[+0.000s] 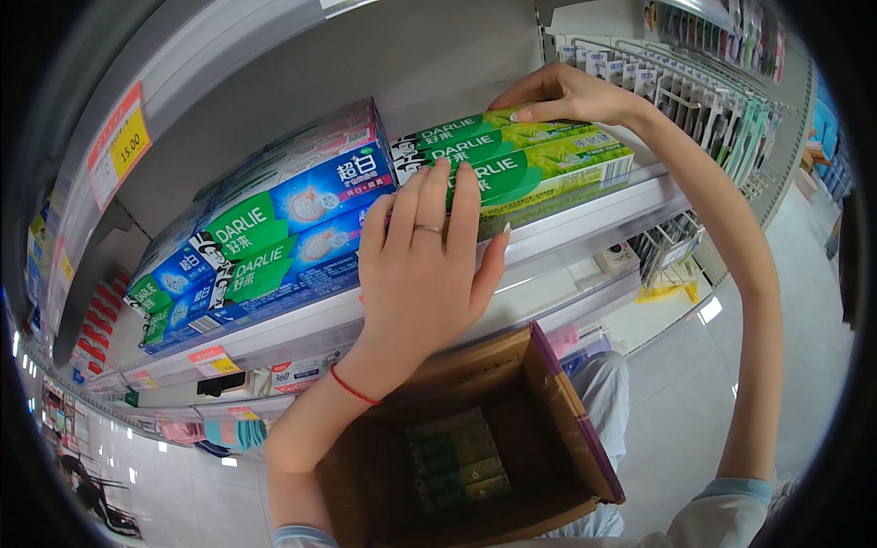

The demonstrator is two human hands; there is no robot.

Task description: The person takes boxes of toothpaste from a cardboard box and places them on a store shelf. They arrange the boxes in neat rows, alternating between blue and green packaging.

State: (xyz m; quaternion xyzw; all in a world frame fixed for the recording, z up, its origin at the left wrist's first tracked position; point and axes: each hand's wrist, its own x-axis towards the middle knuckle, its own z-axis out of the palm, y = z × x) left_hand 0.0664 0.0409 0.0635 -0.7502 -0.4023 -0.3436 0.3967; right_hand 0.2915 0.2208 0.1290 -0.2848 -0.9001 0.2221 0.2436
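Green Darlie toothpaste boxes (548,161) lie side by side on the shelf (548,219). Spread over their near left end is my left hand (425,253), fingertips resting on the box tops. My right hand (569,96) reaches over from the right, its thumb on top of the rear green box and its other fingers behind, partly hidden. To the left, blue Darlie toothpaste boxes (294,219) are stacked against the green row. Below the shelf stands an open cardboard box (562,411) with several green toothpaste boxes (459,452) at its bottom.
Packaged toothbrushes (685,103) hang on hooks at the right. A price tag (120,147) is on the upper shelf's edge, left. A lower shelf (582,294) holds small goods. Red-and-white boxes (103,329) stand further left. The wearer's knee (606,390) is beside the cardboard box.
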